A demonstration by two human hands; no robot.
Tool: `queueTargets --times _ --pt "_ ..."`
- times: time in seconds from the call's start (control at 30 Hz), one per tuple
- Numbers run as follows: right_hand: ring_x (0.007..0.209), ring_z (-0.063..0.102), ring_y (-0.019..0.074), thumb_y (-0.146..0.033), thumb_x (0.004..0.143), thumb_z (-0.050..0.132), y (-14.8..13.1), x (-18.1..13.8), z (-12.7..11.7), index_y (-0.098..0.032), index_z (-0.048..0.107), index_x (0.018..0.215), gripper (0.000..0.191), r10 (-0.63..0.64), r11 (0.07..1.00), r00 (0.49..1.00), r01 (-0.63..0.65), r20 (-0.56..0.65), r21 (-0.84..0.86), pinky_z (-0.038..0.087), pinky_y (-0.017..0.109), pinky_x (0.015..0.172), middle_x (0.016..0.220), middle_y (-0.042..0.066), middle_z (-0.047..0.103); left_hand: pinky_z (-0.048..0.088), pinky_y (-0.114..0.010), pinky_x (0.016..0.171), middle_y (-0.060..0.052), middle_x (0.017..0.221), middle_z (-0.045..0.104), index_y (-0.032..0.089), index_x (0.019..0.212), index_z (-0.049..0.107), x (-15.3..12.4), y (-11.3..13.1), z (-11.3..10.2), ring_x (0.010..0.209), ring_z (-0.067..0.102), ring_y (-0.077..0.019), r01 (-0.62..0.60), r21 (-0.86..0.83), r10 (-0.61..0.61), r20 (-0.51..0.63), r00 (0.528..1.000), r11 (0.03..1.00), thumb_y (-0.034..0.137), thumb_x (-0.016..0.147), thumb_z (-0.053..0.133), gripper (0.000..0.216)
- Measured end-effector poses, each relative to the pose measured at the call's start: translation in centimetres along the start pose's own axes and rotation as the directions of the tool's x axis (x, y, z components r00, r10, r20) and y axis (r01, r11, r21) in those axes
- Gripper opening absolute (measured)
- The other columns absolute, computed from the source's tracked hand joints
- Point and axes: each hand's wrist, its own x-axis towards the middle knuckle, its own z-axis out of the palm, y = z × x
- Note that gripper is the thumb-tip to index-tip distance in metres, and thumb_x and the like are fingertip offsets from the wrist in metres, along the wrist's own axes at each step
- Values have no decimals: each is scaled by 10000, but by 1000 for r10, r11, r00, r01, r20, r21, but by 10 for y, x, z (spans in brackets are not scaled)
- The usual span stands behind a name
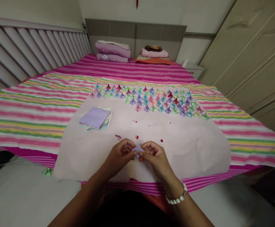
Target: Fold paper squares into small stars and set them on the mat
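Between my two hands is a small piece of folded lavender paper (138, 148), held just above the large white sheet (187, 151). My left hand (124, 151) pinches its left side between thumb and fingers. On its right side, my right hand (153, 153) grips it the same way, thumb on top. The finer folds are too small to make out. Left of the hands lies a stack of square coloured paper (95, 118), lavender on top. Beyond them stand rows of small folded paper shapes (161, 108) in many colours.
Dark red scraps (118, 136) and other tiny bits dot the sheet. The sheet covers a striped bedspread (28, 110). Folded purple bedding (113, 52) and a pink pile (154, 53) sit by the headboard. A green paper piece (47, 171) is on the floor at left.
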Motion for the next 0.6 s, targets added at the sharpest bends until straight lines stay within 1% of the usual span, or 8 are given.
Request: queueTargets --times 0.1,0.23,0.33,0.47,0.6 --pt "476 612 99 -231 619 817 -1 0 1 -169 666 757 214 16 1000 1000 -16 13 3 453 193 500 545 -28 672 430 -212 580 26 688 596 161 803 558 0 0 1 622 559 -88 27 -29 -26 31 999 999 274 756 688 178" --pt "464 599 91 -227 618 815 -1 0 0 -166 674 704 176 7 1000 1000 -7 -16 7 444 184 502 491 -29 653 439 -220 590 26 683 603 160 817 582 0 -3 1 613 559 -88 45 -36 -43 40 998 998 281 768 675 160" --pt "463 589 92 -227 630 800 -1 0 1 -167 691 716 151 1 1000 999 0 -32 26 448 196 512 512 -9 677 434 -216 585 30 639 606 157 810 617 0 -4 2 591 553 -87 39 -66 -40 -23 999 997 245 734 695 140" --pt "466 587 103 -212 626 789 -3 1 5 -173 706 712 126 0 999 999 1 -40 41 452 215 520 504 -7 674 406 -201 548 41 582 591 162 742 642 0 -5 7 542 521 -74 14 -166 -35 -128 991 986 204 693 705 90" --pt "474 596 109 -182 614 773 -4 1 6 -180 705 687 100 6 996 999 -2 -39 86 455 218 524 502 -12 670 408 -203 560 31 606 624 172 719 668 0 -7 11 552 537 -75 29 -290 -72 -136 988 956 162 685 679 36"
